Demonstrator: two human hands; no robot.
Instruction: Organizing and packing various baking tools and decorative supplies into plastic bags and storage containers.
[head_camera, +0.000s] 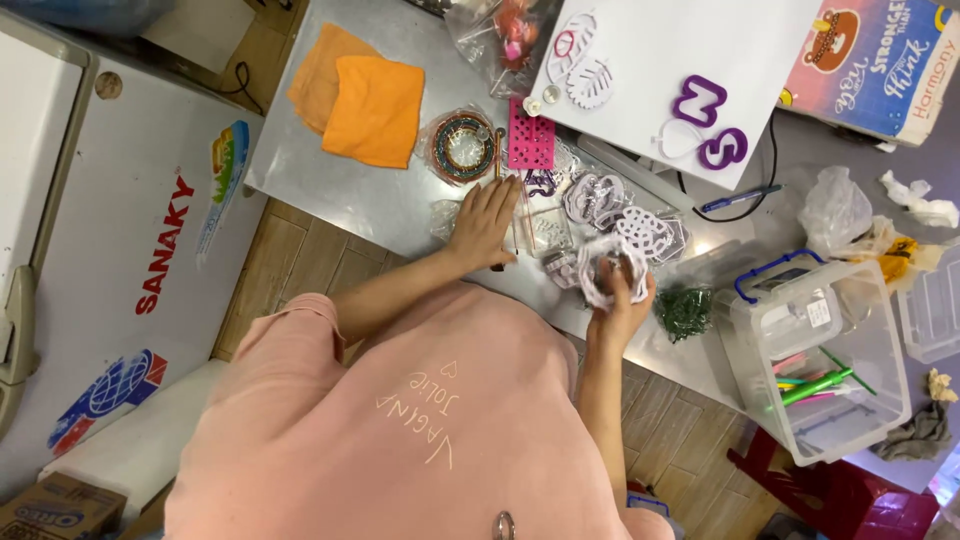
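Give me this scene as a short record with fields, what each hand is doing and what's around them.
Surface: grey metal table
Left hand: flat on the table, fingers spread, beside small clear bags
Right hand: holding a white leaf-shaped cutter
Close by: pile of white cutters, pink perforated block, dark green bits
Further off: orange cloths, clear plastic bin, white board

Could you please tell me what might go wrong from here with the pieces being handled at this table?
1. The right hand grips a white cutter close to the table edge; if it slips, it may drop to the floor.
2. The green bits lie at that edge beside the right wrist and could be swept off.
3. The left hand rests flat next to the crowded cutter pile; a nudge might scatter it.
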